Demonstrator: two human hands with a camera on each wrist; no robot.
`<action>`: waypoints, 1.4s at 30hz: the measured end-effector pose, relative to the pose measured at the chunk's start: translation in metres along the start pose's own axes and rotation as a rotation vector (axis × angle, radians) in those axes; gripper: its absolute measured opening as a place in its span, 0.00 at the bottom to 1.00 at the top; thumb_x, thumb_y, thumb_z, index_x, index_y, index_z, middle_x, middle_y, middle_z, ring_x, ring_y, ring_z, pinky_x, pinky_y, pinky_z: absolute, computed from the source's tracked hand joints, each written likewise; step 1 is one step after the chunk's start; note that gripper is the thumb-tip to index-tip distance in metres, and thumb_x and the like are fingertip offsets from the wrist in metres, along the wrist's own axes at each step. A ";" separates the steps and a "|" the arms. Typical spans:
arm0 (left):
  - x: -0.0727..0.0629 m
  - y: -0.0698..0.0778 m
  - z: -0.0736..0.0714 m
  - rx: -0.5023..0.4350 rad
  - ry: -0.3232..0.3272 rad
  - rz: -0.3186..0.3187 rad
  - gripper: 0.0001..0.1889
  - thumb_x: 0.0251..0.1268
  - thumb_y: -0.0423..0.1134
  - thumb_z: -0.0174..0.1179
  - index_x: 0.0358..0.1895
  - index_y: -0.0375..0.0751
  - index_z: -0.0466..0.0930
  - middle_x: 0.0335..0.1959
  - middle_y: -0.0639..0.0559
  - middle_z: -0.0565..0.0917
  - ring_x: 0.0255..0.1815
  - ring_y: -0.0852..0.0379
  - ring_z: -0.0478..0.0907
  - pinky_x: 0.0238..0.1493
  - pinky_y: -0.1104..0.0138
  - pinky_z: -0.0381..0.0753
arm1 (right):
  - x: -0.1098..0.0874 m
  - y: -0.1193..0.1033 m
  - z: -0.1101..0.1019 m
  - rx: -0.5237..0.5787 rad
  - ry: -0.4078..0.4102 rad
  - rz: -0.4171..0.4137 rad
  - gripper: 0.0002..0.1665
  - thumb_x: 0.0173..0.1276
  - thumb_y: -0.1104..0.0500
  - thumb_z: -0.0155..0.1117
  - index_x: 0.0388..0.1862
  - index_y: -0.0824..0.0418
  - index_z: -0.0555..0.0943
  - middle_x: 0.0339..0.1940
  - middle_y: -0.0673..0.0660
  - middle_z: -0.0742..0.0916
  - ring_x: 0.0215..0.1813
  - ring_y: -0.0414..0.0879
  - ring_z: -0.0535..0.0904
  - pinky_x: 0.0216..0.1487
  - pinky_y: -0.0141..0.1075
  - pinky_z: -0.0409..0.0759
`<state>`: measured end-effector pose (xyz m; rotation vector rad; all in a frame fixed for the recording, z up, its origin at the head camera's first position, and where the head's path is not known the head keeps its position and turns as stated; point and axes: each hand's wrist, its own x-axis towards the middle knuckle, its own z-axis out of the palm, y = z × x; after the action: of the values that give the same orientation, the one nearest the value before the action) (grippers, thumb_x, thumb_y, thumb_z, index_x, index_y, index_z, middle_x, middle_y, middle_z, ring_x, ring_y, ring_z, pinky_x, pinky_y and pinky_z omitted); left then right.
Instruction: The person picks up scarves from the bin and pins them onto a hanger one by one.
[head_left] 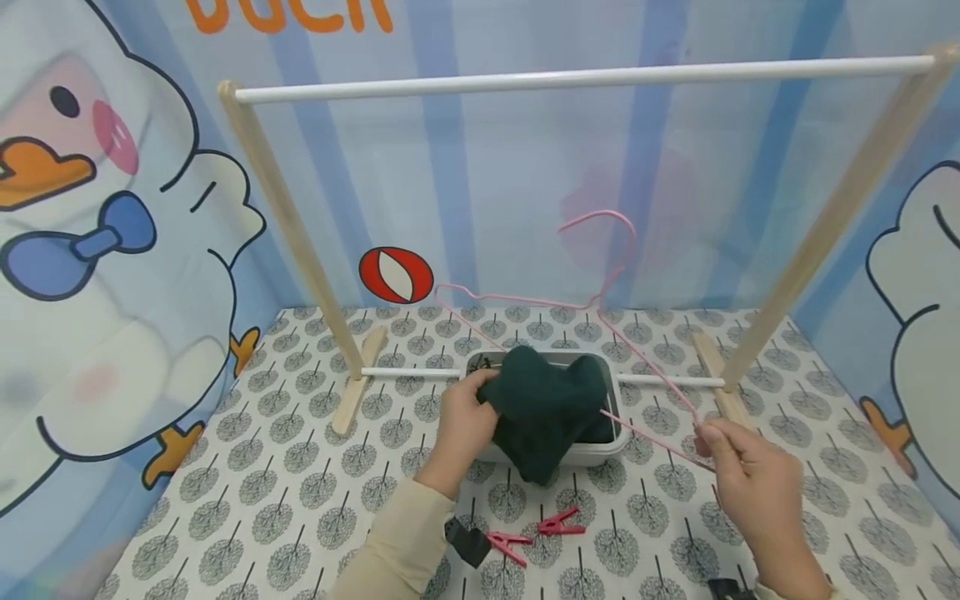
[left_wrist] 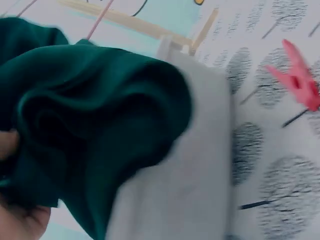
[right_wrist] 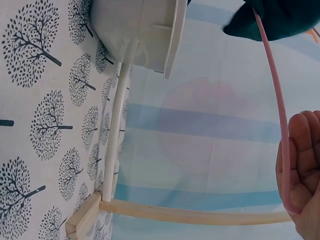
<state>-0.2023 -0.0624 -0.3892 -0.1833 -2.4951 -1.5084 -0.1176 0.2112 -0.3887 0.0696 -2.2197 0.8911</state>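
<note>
My left hand [head_left: 463, 425] pinches a dark green cloth [head_left: 543, 400] at its left side. The cloth hangs bunched over a light-coloured plastic basin [head_left: 592, 454] and hides much of it. A pink wire hanger [head_left: 525, 298] stands with its hook up, its right corner held between the thumb and fingers of my right hand [head_left: 757, 479]. Its lower bar runs into the cloth; whether it passes inside or behind the folds is hidden. In the right wrist view, the hanger [right_wrist: 274, 75] meets the cloth [right_wrist: 285, 17] near the top edge.
Two pink clothespins, a left clothespin [head_left: 510, 546] and a right clothespin [head_left: 561, 522], lie in front of the basin on the tree-print tablecloth [head_left: 300, 500]. A wooden rack with a white top rail [head_left: 585, 79] spans the back, its lower white bar [head_left: 412, 373] passing behind the basin.
</note>
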 end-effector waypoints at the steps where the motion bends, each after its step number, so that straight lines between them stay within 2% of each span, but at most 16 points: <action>1: 0.004 0.003 -0.001 0.005 0.016 0.001 0.12 0.59 0.29 0.55 0.45 0.37 0.82 0.43 0.42 0.84 0.40 0.49 0.82 0.39 0.62 0.83 | 0.000 -0.001 -0.001 0.007 0.005 0.009 0.05 0.60 0.70 0.63 0.27 0.65 0.84 0.19 0.56 0.85 0.20 0.18 0.67 0.21 0.17 0.68; 2: 0.007 0.008 -0.003 -0.008 0.023 0.001 0.13 0.57 0.26 0.52 0.43 0.36 0.83 0.40 0.41 0.84 0.35 0.50 0.81 0.34 0.64 0.83 | 0.001 -0.001 -0.001 0.021 0.011 0.016 0.05 0.59 0.71 0.63 0.27 0.65 0.84 0.19 0.57 0.85 0.22 0.17 0.68 0.22 0.15 0.70; 5: 0.016 0.023 -0.007 -0.051 0.004 -0.032 0.08 0.60 0.30 0.54 0.33 0.37 0.84 0.28 0.45 0.83 0.27 0.54 0.76 0.26 0.67 0.77 | 0.001 -0.003 -0.002 0.038 0.014 0.008 0.05 0.58 0.71 0.64 0.25 0.65 0.84 0.19 0.57 0.85 0.24 0.15 0.69 0.23 0.15 0.71; 8: 0.022 0.035 -0.007 -0.137 -0.031 -0.085 0.08 0.62 0.34 0.55 0.27 0.37 0.82 0.21 0.48 0.77 0.23 0.54 0.71 0.22 0.67 0.72 | 0.001 -0.003 -0.002 0.023 0.006 -0.017 0.05 0.58 0.71 0.64 0.24 0.65 0.83 0.19 0.58 0.85 0.24 0.16 0.68 0.21 0.16 0.70; 11: 0.030 0.042 -0.004 -0.187 -0.044 -0.154 0.11 0.61 0.36 0.56 0.22 0.39 0.78 0.18 0.51 0.72 0.21 0.56 0.69 0.21 0.68 0.70 | 0.001 -0.001 -0.001 0.005 -0.001 -0.036 0.06 0.57 0.71 0.64 0.23 0.64 0.82 0.19 0.57 0.85 0.19 0.22 0.66 0.18 0.18 0.67; 14: 0.041 0.042 0.000 -0.143 -0.054 -0.196 0.10 0.60 0.36 0.55 0.23 0.38 0.79 0.20 0.51 0.73 0.22 0.55 0.68 0.21 0.68 0.70 | 0.000 -0.001 0.001 0.012 -0.010 -0.041 0.06 0.58 0.70 0.64 0.23 0.63 0.82 0.19 0.57 0.85 0.16 0.25 0.65 0.17 0.20 0.65; 17: 0.050 0.040 0.002 -0.011 -0.087 -0.187 0.12 0.61 0.40 0.56 0.29 0.34 0.82 0.24 0.43 0.77 0.25 0.50 0.73 0.25 0.64 0.74 | 0.000 -0.001 0.003 0.034 -0.017 -0.068 0.07 0.57 0.71 0.64 0.22 0.63 0.82 0.18 0.56 0.85 0.14 0.28 0.64 0.14 0.21 0.64; 20: 0.053 0.037 0.004 0.075 -0.097 -0.151 0.15 0.62 0.46 0.58 0.42 0.37 0.84 0.37 0.42 0.83 0.36 0.48 0.79 0.36 0.61 0.80 | -0.001 0.001 0.005 0.045 -0.024 -0.096 0.07 0.56 0.72 0.65 0.23 0.64 0.82 0.18 0.56 0.85 0.16 0.28 0.67 0.14 0.20 0.65; 23: 0.046 0.031 0.005 -0.017 -0.108 -0.116 0.20 0.63 0.48 0.59 0.52 0.38 0.79 0.45 0.42 0.82 0.44 0.48 0.80 0.44 0.59 0.81 | -0.002 0.003 0.007 0.042 -0.031 -0.105 0.06 0.57 0.72 0.64 0.24 0.64 0.82 0.18 0.56 0.85 0.19 0.28 0.72 0.16 0.19 0.68; 24: 0.041 0.029 0.005 -0.064 -0.094 -0.100 0.23 0.62 0.48 0.59 0.57 0.40 0.75 0.50 0.44 0.80 0.48 0.49 0.79 0.47 0.59 0.81 | -0.002 0.003 0.007 0.036 -0.034 -0.102 0.06 0.57 0.72 0.64 0.24 0.64 0.82 0.18 0.56 0.85 0.19 0.28 0.72 0.16 0.19 0.68; 27: 0.024 0.023 0.008 -0.174 -0.026 -0.014 0.26 0.63 0.47 0.59 0.62 0.41 0.69 0.51 0.44 0.77 0.51 0.49 0.77 0.48 0.61 0.80 | -0.002 0.005 0.007 0.013 -0.033 -0.093 0.05 0.58 0.71 0.63 0.25 0.65 0.82 0.19 0.57 0.85 0.20 0.29 0.73 0.16 0.19 0.69; 29: 0.009 0.018 0.011 -0.150 0.020 0.060 0.27 0.63 0.47 0.58 0.63 0.40 0.67 0.51 0.43 0.75 0.52 0.49 0.74 0.50 0.60 0.78 | -0.003 0.005 0.005 -0.007 -0.031 -0.084 0.05 0.59 0.70 0.63 0.25 0.65 0.82 0.19 0.57 0.85 0.20 0.28 0.73 0.17 0.18 0.69; 31: -0.004 0.014 0.014 -0.085 0.022 0.120 0.29 0.63 0.49 0.58 0.64 0.38 0.66 0.54 0.43 0.73 0.54 0.48 0.72 0.52 0.59 0.76 | -0.003 0.004 0.004 -0.019 -0.029 -0.071 0.04 0.59 0.69 0.64 0.25 0.65 0.83 0.20 0.58 0.86 0.22 0.27 0.74 0.19 0.17 0.71; 37: -0.030 0.004 0.031 0.236 -0.102 0.211 0.44 0.54 0.62 0.60 0.69 0.39 0.57 0.66 0.42 0.61 0.66 0.44 0.60 0.60 0.49 0.70 | -0.003 0.001 0.004 -0.004 -0.022 -0.044 0.05 0.59 0.69 0.64 0.25 0.65 0.83 0.20 0.58 0.86 0.21 0.24 0.72 0.20 0.16 0.71; 39: -0.035 0.000 0.038 0.331 -0.084 0.280 0.47 0.51 0.63 0.62 0.68 0.37 0.57 0.65 0.41 0.61 0.66 0.43 0.59 0.60 0.49 0.70 | -0.002 0.001 0.005 0.012 -0.010 -0.055 0.04 0.57 0.71 0.65 0.25 0.65 0.83 0.19 0.58 0.86 0.22 0.21 0.71 0.21 0.16 0.71; 42: -0.040 -0.008 0.048 0.458 0.010 0.428 0.46 0.49 0.61 0.66 0.64 0.32 0.61 0.60 0.39 0.65 0.62 0.43 0.64 0.59 0.52 0.72 | -0.002 0.000 0.007 0.036 0.007 -0.076 0.04 0.56 0.72 0.65 0.24 0.66 0.83 0.19 0.59 0.85 0.27 0.16 0.70 0.23 0.15 0.73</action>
<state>-0.1716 -0.0233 -0.4272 -0.5795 -2.5014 -0.7534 -0.1205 0.2066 -0.3936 0.1659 -2.1799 0.8886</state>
